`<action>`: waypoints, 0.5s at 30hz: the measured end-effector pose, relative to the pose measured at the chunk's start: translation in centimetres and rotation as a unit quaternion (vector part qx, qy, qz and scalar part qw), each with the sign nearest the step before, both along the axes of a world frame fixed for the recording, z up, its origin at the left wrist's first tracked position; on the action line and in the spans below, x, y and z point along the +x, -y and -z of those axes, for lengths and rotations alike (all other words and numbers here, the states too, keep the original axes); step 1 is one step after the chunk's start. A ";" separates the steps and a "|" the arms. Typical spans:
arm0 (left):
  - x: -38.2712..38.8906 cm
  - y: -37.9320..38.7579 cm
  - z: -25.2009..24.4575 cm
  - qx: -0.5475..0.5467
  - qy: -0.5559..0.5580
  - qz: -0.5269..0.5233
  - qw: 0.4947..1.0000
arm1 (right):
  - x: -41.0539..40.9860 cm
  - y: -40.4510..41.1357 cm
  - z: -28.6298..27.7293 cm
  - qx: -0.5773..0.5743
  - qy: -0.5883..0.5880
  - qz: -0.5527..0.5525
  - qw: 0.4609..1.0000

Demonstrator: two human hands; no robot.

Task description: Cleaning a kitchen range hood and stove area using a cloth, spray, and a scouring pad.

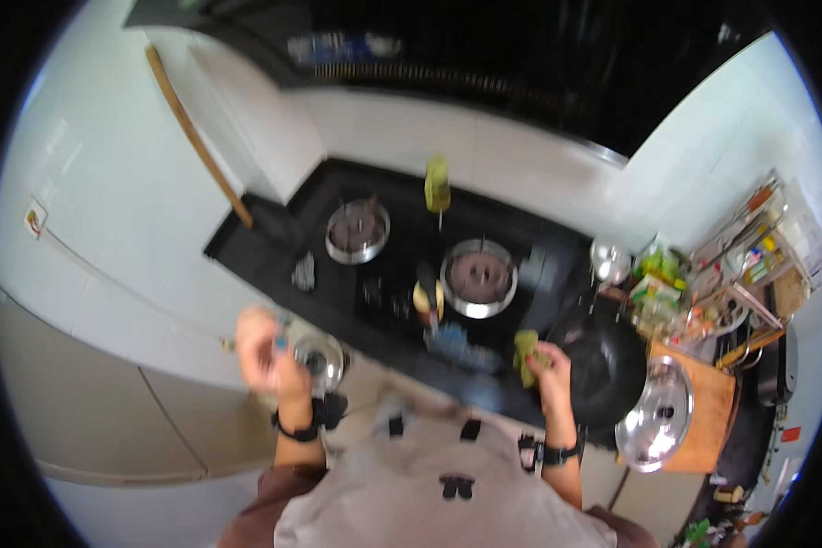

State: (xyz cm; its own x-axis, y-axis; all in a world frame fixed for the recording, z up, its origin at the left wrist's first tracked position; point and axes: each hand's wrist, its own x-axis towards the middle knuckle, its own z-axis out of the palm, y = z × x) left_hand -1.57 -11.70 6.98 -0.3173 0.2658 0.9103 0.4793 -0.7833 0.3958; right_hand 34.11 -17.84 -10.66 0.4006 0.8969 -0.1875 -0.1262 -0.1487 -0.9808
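Note:
My right hand [553, 375] grips a crumpled green cloth [526, 357] over the front edge of the black gas stove [397, 301], just left of a black wok [599, 363]. My left hand [270, 359] is raised left of the stove's front edge, beside a shiny metal pot or lid [320, 359]; it is blurred, with a small blue thing at its fingers, and whether it holds that cannot be told. Two round burners, left [357, 231] and right [479, 277], are uncovered. A yellow-green thing [437, 183] stands behind them near the wall.
Right of the wok, a metal lid [655, 414] leans on a wooden board [705, 411]. Behind are a steel ladle or bowl [610, 260], packets [659, 270] and a condiment rack [746, 267]. A wooden stick [195, 133] leans at the left wall. A dark range hood [493, 61] overhangs the stove.

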 end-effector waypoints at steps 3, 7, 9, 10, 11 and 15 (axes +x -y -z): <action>-1.3 -1.8 4.1 -0.219 0.095 0.012 0.971 | -0.3 0.0 -0.2 -0.056 -0.033 -0.026 0.998; -4.0 -3.5 7.5 -0.289 0.170 0.068 0.940 | -1.7 0.0 -0.1 -0.044 -0.051 0.019 0.998; -4.5 -4.3 8.6 -0.337 0.169 0.085 0.922 | -2.9 -0.1 -0.8 -0.040 -0.037 0.066 0.996; -4.5 -4.4 8.8 -0.362 0.156 0.115 0.912 | -3.9 -0.4 -2.0 -0.018 -0.020 0.077 0.997; -4.4 -4.7 8.8 -0.385 0.143 0.146 0.900 | -4.8 -1.0 -3.5 -0.013 -0.003 0.076 0.997; -2.3 -6.2 7.1 -0.404 -0.111 0.297 0.858 | -10.9 -4.0 -9.6 0.028 0.060 -0.052 0.996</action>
